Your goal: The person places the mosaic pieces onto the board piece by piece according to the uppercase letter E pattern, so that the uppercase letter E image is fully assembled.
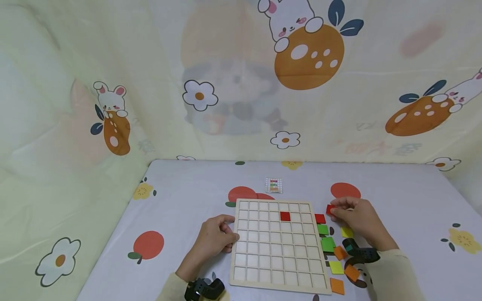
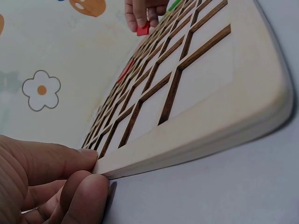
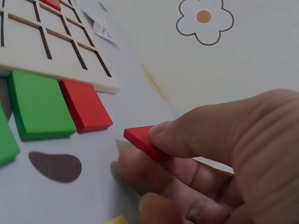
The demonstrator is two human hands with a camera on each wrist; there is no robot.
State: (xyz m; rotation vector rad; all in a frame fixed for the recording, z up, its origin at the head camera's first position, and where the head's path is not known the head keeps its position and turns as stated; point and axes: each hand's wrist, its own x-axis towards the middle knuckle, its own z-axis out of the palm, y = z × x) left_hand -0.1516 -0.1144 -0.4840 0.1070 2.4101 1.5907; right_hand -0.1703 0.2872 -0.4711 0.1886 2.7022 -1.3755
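Note:
A square wooden grid board point(image 1: 278, 288) lies flat on the table, with one red tile point(image 1: 285, 216) in a cell of its second row from the far side. My left hand point(image 1: 216, 236) grips the board's left edge, thumb and fingertips at the rim point(image 2: 140, 163). Beyond the board's right side, my right hand point(image 1: 357, 217) pinches another red tile point(image 3: 142, 137) between thumb and fingers, slightly above the cloth. Close to that hand, a third red tile point(image 3: 86, 106) lies against the board beside a green tile point(image 3: 39, 105).
Along the board's right side lie green point(image 1: 328, 244), yellow point(image 1: 336, 267) and orange tiles point(image 1: 337, 286), some under the right wrist. A small card with a coloured grid point(image 1: 273, 185) sits behind the board. A patterned cloth curtain point(image 1: 233, 138) rises at the table's far edge.

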